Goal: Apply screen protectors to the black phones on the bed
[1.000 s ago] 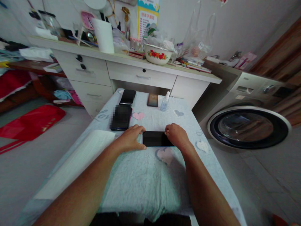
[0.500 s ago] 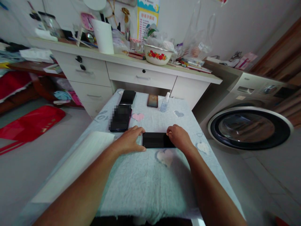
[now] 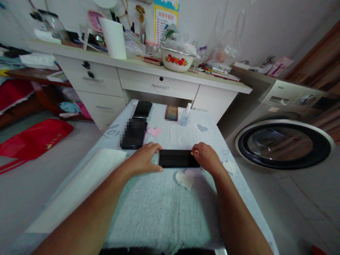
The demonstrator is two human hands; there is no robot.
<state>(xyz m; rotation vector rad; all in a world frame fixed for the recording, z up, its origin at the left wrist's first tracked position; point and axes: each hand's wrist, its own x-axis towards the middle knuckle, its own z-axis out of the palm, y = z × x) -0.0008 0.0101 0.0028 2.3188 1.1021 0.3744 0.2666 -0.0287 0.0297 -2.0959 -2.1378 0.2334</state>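
In the middle of the frame, a black phone (image 3: 176, 158) is held at its left end between the spread thumb and fingers of the left hand (image 3: 145, 158); at its right end, the fingers of the right hand (image 3: 206, 156) are bunched together, but whether anything is pinched cannot be told. Above them, a spray bottle (image 3: 185, 117) is seen, see-through and a bit blue. At the top, crumpled plastic (image 3: 176, 45) is kept in a white bowl (image 3: 176, 63) painted with red flowers. The table is covered by a pale blue cloth (image 3: 159, 209). A washing machine (image 3: 285, 95) is seen at the right. Chinese writing is printed on a poster (image 3: 165, 22) at the top; gold letters on a red bag (image 3: 32, 134) at the left are too blurred to be read.
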